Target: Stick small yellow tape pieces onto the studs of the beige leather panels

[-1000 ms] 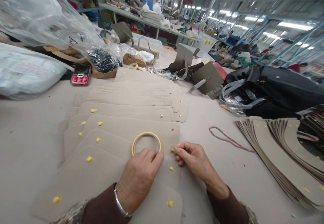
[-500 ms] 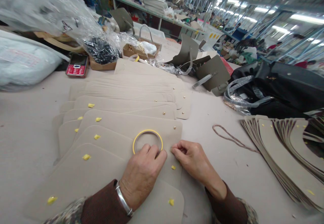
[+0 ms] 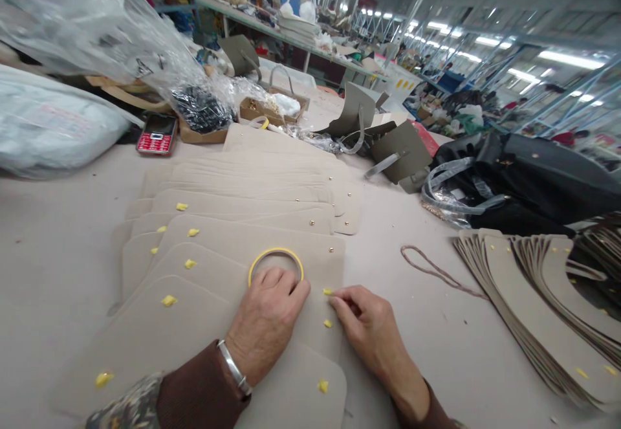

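Observation:
My left hand (image 3: 268, 325) is closed on a roll of yellow tape (image 3: 276, 250), resting on fanned beige panels (image 3: 252, 238). The roll lies tilted, its near edge hidden behind my fingers. To its right, my right hand (image 3: 371, 325) pinches thumb and forefinger together at a small yellow tape piece (image 3: 327, 292) near a panel's right edge. Another yellow tape piece (image 3: 327, 323) sits just below on the panel underneath. More yellow bits mark the left ends of the panels, and small metal studs (image 3: 331, 250) show on the right ends of those farther back.
At right lie a brown cord loop (image 3: 431, 266), stacked curved beige pieces (image 3: 528, 286) and a black bag (image 3: 524, 170). A red-keyed phone (image 3: 156, 135) and a plastic-wrapped white bundle (image 3: 53, 121) lie at left. Grey-brown bag parts (image 3: 402, 151) stand at the back.
My right hand has lowered slightly, and a yellow tape piece now shows at its fingertips. My left hand still holds the roll, slightly farther left in view. The camera view has shifted a little.

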A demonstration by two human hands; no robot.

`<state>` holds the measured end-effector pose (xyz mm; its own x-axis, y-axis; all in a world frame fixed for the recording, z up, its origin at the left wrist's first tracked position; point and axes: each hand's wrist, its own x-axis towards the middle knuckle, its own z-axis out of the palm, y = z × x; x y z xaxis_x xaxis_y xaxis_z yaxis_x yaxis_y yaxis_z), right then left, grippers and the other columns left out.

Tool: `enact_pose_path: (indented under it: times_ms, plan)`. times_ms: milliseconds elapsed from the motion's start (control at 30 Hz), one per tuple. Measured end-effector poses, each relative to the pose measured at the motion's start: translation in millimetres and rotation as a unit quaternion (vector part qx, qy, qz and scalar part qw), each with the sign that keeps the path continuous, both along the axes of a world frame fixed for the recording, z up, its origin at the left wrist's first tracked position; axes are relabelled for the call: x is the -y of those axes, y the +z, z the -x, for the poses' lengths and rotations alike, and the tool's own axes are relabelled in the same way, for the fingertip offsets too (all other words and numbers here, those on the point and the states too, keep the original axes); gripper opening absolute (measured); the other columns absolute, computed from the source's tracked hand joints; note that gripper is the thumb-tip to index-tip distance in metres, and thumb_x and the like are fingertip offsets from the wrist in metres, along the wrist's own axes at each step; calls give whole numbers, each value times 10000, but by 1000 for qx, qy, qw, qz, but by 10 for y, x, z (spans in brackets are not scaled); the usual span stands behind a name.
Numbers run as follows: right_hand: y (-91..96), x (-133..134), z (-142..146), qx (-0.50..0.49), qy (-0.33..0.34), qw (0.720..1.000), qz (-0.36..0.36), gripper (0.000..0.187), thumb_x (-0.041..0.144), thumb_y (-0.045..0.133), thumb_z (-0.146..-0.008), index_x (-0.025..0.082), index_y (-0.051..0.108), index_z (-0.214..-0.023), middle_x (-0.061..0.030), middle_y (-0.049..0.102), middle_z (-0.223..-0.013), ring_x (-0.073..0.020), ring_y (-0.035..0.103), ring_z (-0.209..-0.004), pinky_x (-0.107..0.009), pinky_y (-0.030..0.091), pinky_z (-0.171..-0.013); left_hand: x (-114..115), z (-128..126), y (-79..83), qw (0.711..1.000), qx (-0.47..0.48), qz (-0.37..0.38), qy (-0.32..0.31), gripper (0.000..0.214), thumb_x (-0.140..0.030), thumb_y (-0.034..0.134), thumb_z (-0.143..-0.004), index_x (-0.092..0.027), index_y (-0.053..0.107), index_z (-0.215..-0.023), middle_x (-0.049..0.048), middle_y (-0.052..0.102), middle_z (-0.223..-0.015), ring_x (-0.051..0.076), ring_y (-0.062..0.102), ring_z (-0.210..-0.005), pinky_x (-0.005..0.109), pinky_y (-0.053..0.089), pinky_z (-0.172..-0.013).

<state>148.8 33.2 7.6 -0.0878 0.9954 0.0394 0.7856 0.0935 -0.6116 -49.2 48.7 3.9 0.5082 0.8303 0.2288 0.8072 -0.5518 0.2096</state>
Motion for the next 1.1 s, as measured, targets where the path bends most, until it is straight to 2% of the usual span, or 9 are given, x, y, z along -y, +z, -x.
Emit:
enact_pose_path:
  times_ms: [200,433,567,633,733,800,867,1000,1100]
  plan:
    - [-43,-26,166,73,-11,997,-11,151,231,550,-893,197,672,-811,-35,690,-737,-174,629,-656,-259,427,-633,-21,9,34,1000,-6,-3,-12,157,-97,460,-887,-198,549,-807,46,507,-763,249,443,-742,429,418,-731]
    - [102,-176,221,78,-4,996,38,141,149,566,-797,196,673,-718,5,659,-634,-129,569,-565,-222,375,-567,-31,76,53,998,47,-24,-41,202,-96,398,-918,-195,529,-800,27,508,-723,212,470,-659,373,432,-657]
    - [183,-142,117,24,82,989,122,144,153,589,-775,193,691,-682,24,651,-584,-114,561,-529,-202,350,-506,-6,145,72,984,154,-57,-65,209,-137,367,-964,-182,559,-1035,20,582,-743,169,559,-662,277,474,-616]
    - [219,-104,78,-11,117,985,130,156,162,594,-794,189,695,-677,27,652,-580,-114,568,-532,-202,358,-501,3,166,87,973,206,-65,-82,260,-160,375,-978,-181,521,-1192,22,643,-798,139,611,-689,228,500,-637]
    - [261,-52,83,-102,94,990,28,144,141,572,-835,183,710,-823,2,696,-720,-125,613,-637,-212,441,-606,16,161,108,966,229,-67,-95,385,-195,396,-988,-161,397,-1372,43,702,-907,127,664,-741,200,522,-667]
    - [275,-30,118,-159,90,982,-55,172,130,572,-847,176,690,-963,-26,702,-837,-134,625,-716,-230,479,-688,29,140,113,969,220,-71,-87,422,-221,397,-995,-142,348,-1407,58,714,-936,132,678,-729,205,528,-643]
    - [272,-20,160,-175,122,970,-114,207,121,577,-850,169,660,-1033,-52,691,-905,-145,621,-762,-247,493,-717,47,115,110,970,213,-82,-80,405,-239,392,-999,-134,357,-1389,60,721,-922,139,680,-687,216,521,-592]
    - [217,-24,224,-135,173,958,-184,164,95,531,-869,175,641,-962,-65,676,-870,-170,610,-799,-279,490,-730,87,70,102,972,196,-101,-84,354,-245,373,-1005,-107,392,-1330,62,723,-880,145,665,-614,236,487,-522]
    - [152,-16,246,-106,178,949,-236,151,75,503,-857,177,613,-856,-45,648,-743,-162,594,-701,-267,479,-660,112,56,112,973,199,-79,-89,281,-240,358,-1007,-129,450,-1248,46,709,-854,143,662,-629,236,477,-539]
